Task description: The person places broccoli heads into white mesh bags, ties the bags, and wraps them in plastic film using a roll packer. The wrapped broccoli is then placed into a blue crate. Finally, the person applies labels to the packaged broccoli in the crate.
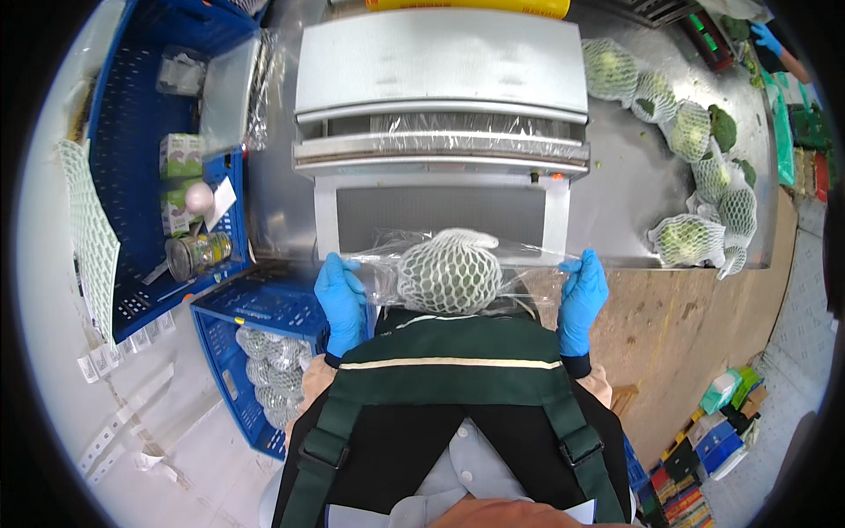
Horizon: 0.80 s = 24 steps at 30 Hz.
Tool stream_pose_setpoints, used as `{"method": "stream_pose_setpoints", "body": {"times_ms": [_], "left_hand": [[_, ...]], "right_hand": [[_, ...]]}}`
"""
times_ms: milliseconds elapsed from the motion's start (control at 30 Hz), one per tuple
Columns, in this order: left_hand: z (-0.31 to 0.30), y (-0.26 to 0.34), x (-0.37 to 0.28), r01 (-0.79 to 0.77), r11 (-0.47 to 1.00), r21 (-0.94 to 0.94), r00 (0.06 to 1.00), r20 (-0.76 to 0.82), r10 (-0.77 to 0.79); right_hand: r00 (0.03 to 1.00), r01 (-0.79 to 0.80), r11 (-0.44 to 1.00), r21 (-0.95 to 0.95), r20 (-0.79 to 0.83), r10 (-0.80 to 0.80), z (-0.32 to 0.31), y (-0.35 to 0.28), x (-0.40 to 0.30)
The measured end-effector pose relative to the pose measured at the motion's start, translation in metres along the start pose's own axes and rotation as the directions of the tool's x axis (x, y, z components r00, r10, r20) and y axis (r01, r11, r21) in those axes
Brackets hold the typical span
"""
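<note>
My left hand (341, 300), in a blue glove, pinches one end of a sheet of clear plastic film (383, 277). At the sheet's other end my right hand (583, 300), gloved too, grips the film between its fingers. Between the hands, close to my apron, a green vegetable in a white foam net (450, 272) lies against the stretched film. Just beyond it stands a film wrapping machine (441, 66) with a dark plate (441, 214) at its front and film across its slot.
Several netted broccoli heads (690, 132) line the steel table (620, 198) at right, near a scale display (706, 39). Left are a blue crate (132, 198) with boxes and a tape roll, and a lower crate (228, 383) of netted produce. Another person's gloved hand (766, 38) shows far right.
</note>
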<state>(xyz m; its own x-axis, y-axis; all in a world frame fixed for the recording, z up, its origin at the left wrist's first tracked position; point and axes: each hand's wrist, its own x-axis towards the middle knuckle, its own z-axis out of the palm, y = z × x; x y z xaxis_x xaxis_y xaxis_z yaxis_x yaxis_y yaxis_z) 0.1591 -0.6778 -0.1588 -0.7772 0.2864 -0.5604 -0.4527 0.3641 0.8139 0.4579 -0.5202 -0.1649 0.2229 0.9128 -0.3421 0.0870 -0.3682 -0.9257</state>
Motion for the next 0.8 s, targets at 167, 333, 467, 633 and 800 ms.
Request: {"method": "stream_pose_setpoints", "body": {"times_ms": [167, 333, 467, 633, 800], "left_hand": [[-0.049, -0.142, 0.048, 0.227, 0.946, 0.233, 0.930, 0.237, -0.281], [0.013, -0.211, 0.085, 0.185, 0.918, 0.352, 0.774, 0.524, -0.357], [0.035, -0.215, 0.055, 0.615, 0.787, 0.049, 0.523, 0.721, -0.454], [0.011, -0.181, 0.028, 0.777, 0.625, 0.069, 0.259, 0.870, -0.419], [-0.007, -0.144, -0.001, 0.814, 0.579, -0.038, 0.261, 0.915, -0.307]], "right_hand": [[0.874, 0.425, 0.762, -0.488, 0.440, -0.206, -0.027, 0.122, -0.015], [0.502, 0.553, 0.647, -0.525, 0.830, 0.244, 0.054, 0.185, -0.014], [0.538, -0.376, 0.926, -0.031, 0.807, 0.245, 0.087, 0.223, -0.049], [0.440, 0.565, 0.819, -0.100, 0.876, -0.197, 0.115, 0.121, -0.075], [0.029, 0.879, 0.436, 0.194, 0.891, -0.454, 0.147, -0.016, -0.068]]}}
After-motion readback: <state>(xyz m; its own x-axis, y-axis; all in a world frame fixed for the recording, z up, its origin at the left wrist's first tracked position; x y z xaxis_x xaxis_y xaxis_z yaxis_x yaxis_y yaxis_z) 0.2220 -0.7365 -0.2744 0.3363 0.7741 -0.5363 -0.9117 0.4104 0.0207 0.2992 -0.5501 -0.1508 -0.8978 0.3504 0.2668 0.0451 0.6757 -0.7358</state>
